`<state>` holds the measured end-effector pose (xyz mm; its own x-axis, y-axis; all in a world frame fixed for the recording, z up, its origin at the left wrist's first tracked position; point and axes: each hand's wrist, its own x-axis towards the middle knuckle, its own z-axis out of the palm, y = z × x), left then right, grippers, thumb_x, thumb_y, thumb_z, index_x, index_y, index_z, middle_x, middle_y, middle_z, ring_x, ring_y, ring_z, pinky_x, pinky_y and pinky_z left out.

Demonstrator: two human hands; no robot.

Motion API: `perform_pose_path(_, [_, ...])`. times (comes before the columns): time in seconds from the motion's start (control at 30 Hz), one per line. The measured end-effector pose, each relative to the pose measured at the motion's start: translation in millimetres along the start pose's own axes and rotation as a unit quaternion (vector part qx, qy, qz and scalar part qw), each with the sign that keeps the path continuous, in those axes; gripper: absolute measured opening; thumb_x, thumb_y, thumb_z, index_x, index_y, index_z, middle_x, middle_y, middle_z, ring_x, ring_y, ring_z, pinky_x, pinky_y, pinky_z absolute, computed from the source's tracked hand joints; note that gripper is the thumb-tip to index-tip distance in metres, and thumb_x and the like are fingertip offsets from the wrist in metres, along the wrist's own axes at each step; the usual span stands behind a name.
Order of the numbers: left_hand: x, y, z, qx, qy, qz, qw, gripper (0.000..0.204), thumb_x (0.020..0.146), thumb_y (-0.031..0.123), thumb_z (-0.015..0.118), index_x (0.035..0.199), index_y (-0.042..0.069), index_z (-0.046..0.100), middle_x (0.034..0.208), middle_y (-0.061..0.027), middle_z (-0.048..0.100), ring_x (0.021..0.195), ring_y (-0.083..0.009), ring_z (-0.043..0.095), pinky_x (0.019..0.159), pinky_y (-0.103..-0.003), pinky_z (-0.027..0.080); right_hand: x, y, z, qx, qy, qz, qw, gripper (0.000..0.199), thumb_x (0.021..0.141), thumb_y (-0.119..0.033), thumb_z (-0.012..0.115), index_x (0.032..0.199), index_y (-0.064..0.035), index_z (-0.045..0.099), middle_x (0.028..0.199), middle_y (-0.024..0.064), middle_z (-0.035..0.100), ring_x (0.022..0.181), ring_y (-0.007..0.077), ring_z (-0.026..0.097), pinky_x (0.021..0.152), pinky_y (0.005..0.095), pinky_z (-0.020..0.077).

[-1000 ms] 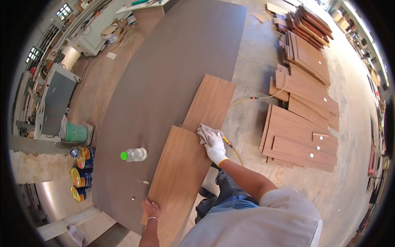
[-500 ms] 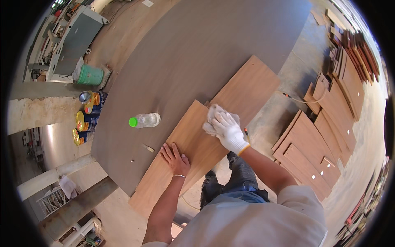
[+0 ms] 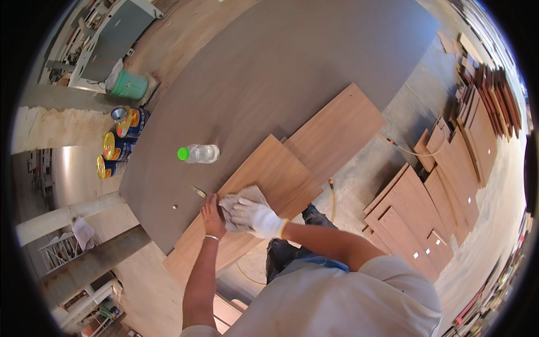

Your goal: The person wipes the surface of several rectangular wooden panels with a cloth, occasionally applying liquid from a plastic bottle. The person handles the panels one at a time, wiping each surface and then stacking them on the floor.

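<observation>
A long brown wooden board (image 3: pixel 283 182) lies slantwise along the near edge of the large dark table (image 3: pixel 224 90). My right hand (image 3: pixel 255 218), in a white knit glove, presses a crumpled greyish rag (image 3: pixel 247 196) onto this board. My bare left hand (image 3: pixel 212 218), a bracelet at its wrist, rests at the board's left edge with fingers stretched out, right beside the rag. Past the board's far end lies a second brown board (image 3: pixel 339 132). On the table stand or lie a clear bottle with a green cap (image 3: pixel 200 153), a small pale strip (image 3: pixel 199 192) and a tiny round piece (image 3: pixel 174 207).
Paint cans (image 3: pixel 115 146) and a green bucket (image 3: pixel 129 84) stand left of the table. On the floor at the right are several stacked brown panels (image 3: pixel 412 210). A hose with an orange-tipped fitting (image 3: pixel 331 184) hangs or lies near my legs.
My right hand has drawn the rag along the board toward me and to the left, up to my left hand. My left hand has shifted slightly left. The view has turned a little.
</observation>
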<state>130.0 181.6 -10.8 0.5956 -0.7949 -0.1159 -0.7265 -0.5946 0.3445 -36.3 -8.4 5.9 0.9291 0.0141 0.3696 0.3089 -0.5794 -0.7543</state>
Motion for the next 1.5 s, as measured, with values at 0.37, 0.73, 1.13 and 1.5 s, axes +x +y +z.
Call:
perform_pose_path(0.37, [-30,-90,-49,-0.016,-0.195,-0.321,0.927,0.073,0.077,0.044,0.088,0.133,0.004,0.065,0.132,-0.0220,0.067,0.122,-0.0372,0.063,0.105,-0.045,0.050,-58,9,-121,-0.182,-0.089,0.179,0.963,0.055,0.075,-0.024,0.077,0.126,-0.0076,0.065,0.138,0.0143,0.059,0.136,0.0345,0.047,0.119,0.0553,0.0282])
perform_pose_path(0.73, [-109,-51,-105,-0.224,-0.158,-0.277,0.921,0.053,0.072,0.039,0.092,0.108,0.005,0.073,0.111,-0.0160,0.073,0.105,-0.0329,0.069,0.092,-0.043,0.053,-95,72,-132,0.162,0.219,0.400,0.875,0.059,0.090,0.003,0.057,0.148,0.0015,0.053,0.138,0.0164,0.064,0.115,0.0206,0.062,0.093,0.0303,0.0512])
perform_pose_path(1.13, [-292,88,-123,-0.128,-0.020,-0.296,0.946,0.033,0.085,0.035,0.075,0.101,0.008,0.065,0.103,-0.0164,0.065,0.094,-0.0399,0.069,0.081,-0.051,0.055,-7,-1,-52,0.313,0.123,0.308,0.890,0.053,0.100,-0.007,0.051,0.152,0.0003,0.047,0.144,0.0067,0.061,0.068,0.0041,0.051,0.056,0.0201,0.0398])
perform_pose_path(1.5, [-480,76,-52,-0.190,0.167,-0.457,0.853,0.015,0.089,0.021,0.067,0.098,0.011,0.061,0.082,-0.0138,0.071,0.081,-0.0410,0.070,0.068,-0.055,0.052,28,-135,155,0.348,-0.015,0.364,0.864,0.052,0.095,-0.003,0.055,0.147,-0.0041,0.051,0.137,0.0089,0.063,0.109,0.0178,0.063,0.096,0.0336,0.0506])
